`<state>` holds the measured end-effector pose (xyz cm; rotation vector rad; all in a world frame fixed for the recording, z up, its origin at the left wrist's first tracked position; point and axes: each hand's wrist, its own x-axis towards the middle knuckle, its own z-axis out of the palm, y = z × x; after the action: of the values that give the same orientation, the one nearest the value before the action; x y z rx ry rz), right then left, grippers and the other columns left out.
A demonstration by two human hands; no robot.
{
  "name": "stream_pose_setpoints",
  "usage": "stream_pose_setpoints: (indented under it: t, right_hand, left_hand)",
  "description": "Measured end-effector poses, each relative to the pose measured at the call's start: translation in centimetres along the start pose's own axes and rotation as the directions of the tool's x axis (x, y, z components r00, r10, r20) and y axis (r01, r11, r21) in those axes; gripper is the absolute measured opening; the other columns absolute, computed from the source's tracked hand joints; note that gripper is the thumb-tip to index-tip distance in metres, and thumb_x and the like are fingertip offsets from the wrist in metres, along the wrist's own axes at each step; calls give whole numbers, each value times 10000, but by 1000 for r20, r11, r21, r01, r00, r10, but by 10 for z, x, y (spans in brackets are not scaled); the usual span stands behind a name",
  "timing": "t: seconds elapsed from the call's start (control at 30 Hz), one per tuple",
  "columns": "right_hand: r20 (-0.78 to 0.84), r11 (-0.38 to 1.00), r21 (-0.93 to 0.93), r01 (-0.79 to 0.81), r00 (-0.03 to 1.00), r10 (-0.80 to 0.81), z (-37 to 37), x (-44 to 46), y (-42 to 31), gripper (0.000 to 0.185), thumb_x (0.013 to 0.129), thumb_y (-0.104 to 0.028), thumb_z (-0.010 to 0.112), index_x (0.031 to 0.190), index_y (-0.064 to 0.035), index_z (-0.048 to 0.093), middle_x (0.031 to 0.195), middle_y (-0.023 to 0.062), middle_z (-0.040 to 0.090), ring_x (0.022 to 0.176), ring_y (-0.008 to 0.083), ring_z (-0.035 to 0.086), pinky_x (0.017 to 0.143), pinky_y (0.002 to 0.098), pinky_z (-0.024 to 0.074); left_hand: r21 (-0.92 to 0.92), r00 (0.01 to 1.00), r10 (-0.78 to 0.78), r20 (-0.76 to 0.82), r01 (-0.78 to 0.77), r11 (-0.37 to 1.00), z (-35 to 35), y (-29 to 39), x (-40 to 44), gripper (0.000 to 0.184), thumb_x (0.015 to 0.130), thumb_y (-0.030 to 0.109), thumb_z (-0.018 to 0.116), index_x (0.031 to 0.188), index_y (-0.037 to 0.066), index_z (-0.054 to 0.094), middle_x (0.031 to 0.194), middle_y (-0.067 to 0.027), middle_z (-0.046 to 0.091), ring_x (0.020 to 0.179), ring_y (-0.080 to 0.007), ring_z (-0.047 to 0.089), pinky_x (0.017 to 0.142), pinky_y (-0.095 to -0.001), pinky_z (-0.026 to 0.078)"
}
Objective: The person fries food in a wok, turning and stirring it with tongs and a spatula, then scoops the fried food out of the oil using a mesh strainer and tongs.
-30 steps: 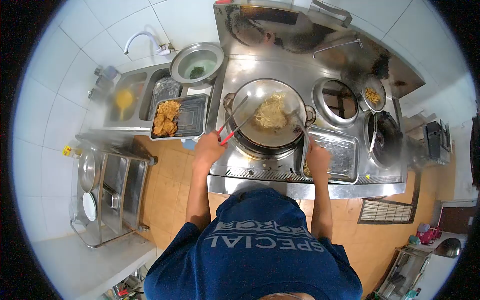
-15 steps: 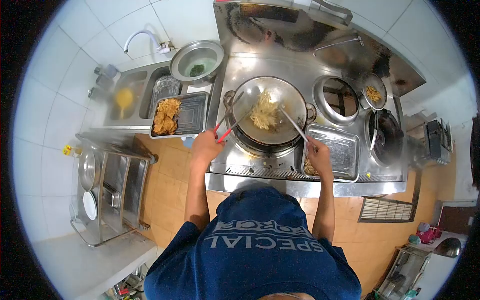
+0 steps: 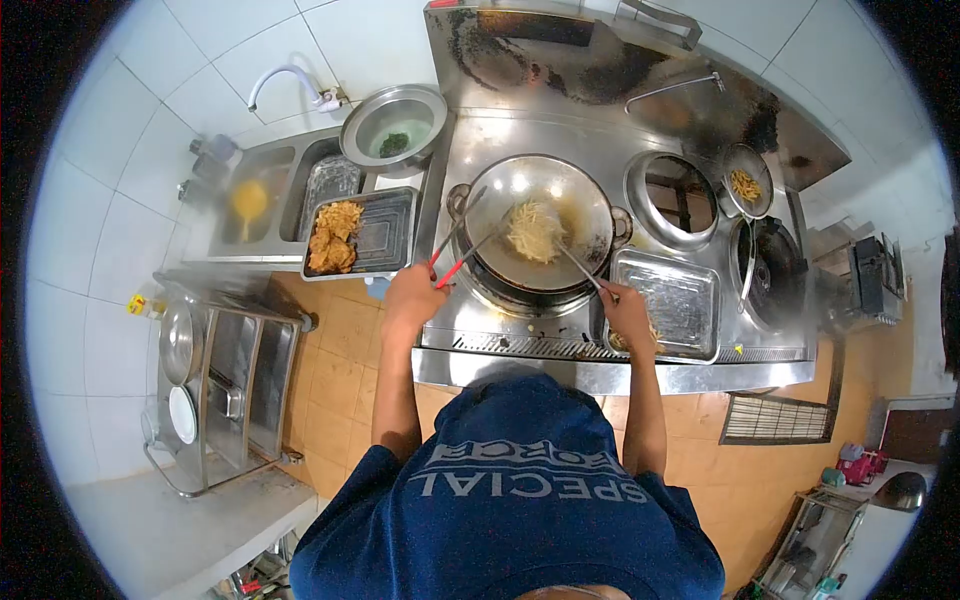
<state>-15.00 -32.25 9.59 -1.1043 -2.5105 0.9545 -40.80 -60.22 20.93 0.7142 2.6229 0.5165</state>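
My left hand (image 3: 413, 295) is closed around the red handles of a pair of tongs (image 3: 454, 262), whose metal arms are spread over the left side of the wok. My right hand (image 3: 625, 312) grips a long-handled metal utensil (image 3: 583, 267); its working end is hidden among pale, fry-like strips (image 3: 535, 232). These strips lie heaped in the middle of the two-handled wok (image 3: 486, 200) on the stove. Beneath my right hand is a metal tray (image 3: 690, 300) with a few similar strips at its near left corner.
Left of the wok, a tray (image 3: 390, 228) carries browned fried pieces (image 3: 333, 238). Behind it stands a metal bowl (image 3: 362, 122) with something green inside. A strainer (image 3: 755, 207) with golden strips rests at the right, near an open burner ring (image 3: 672, 202). A sink (image 3: 262, 192) lies far left.
My right hand has moved slightly left, taking the utensil's handle with it. The strips in the wok have settled into a rounder heap. My left hand and the tongs are nearly unchanged.
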Motion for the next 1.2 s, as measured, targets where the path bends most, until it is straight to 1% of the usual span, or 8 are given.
stream_pose_setpoints:
  t: [0.23, 0.33, 0.43, 0.5, 0.63, 0.9, 1.1, 1.2]
  right_hand:
    - [97, 973, 216, 80, 990, -103, -16, -4, -9, 292, 932, -250, 617, 1184, -125, 699, 1058, 233, 689, 951, 348, 695, 809, 389, 528]
    - [96, 982, 168, -90, 993, 74, -37, -13, -35, 298, 933, -250, 631, 1189, -111, 693, 1067, 234, 686, 941, 341, 699, 799, 377, 524]
    - [-171, 964, 153, 219, 966, -192, -43, -12, -36, 288, 929, -227, 635, 1199, -147, 696, 932, 219, 707, 788, 357, 701, 708, 415, 536]
    - [-229, 951, -277, 139, 951, -206, -57, -15, -48, 306, 932, -231, 617, 1230, -217, 684, 722, 177, 683, 606, 357, 659, 587, 460, 522]
    - [-271, 814, -573, 92, 916, -295, -51, 3, -18, 318, 939, -292, 584, 1248, -296, 658, 580, 138, 623, 517, 336, 627, 495, 461, 500]
    - [-113, 708, -692, 143, 947, -301, -111, 14, -55, 204, 903, -278, 615, 1057, -219, 735, 677, 168, 666, 626, 345, 679, 571, 456, 542]
    - [126, 652, -731, 201, 979, -160, -157, 34, -114, 158, 750, -124, 631, 833, -34, 731, 834, 216, 705, 826, 366, 709, 719, 477, 564]
    - [242, 645, -722, 250, 965, -103, -146, 57, -117, 178, 772, -135, 624, 874, -55, 745, 883, 208, 714, 855, 372, 704, 768, 474, 560]
  left_hand:
    - [-13, 1000, 4, -16, -4, 1000, 0, -2, -1, 422, 756, 279, 797, 1040, -8, 673, 975, -224, 706, 953, -378, 679, 807, -451, 537]
    - [-26, 999, 14, -30, -15, 1000, 4, -8, 1, 418, 755, 274, 796, 1034, -12, 672, 969, -230, 704, 948, -383, 678, 806, -456, 535]
    - [-33, 999, 41, -33, -43, 999, 5, -7, 3, 416, 752, 269, 796, 1029, -15, 670, 954, -231, 703, 942, -388, 676, 805, -461, 535]
    - [-36, 999, 41, -33, -42, 998, 4, -3, 3, 415, 750, 267, 796, 1025, -16, 670, 944, -230, 703, 940, -391, 676, 805, -463, 535]
    - [43, 999, 45, 17, -46, 998, 0, 5, 11, 457, 736, 275, 797, 1038, -38, 654, 969, -260, 690, 944, -420, 667, 837, -468, 530]
    - [404, 953, 289, -90, -231, 885, -18, 23, 42, 197, 791, 100, 673, 967, 13, 666, 896, -184, 705, 846, -363, 709, 701, -457, 573]
    - [597, 897, 433, -86, -302, 743, -34, 46, 76, 128, 810, 139, 659, 868, 45, 723, 841, -141, 721, 810, -323, 722, 668, -417, 576]
    - [651, 894, 446, -45, -312, 692, -24, 58, 90, 113, 810, 144, 664, 825, 71, 748, 840, -144, 724, 797, -315, 726, 658, -400, 580]
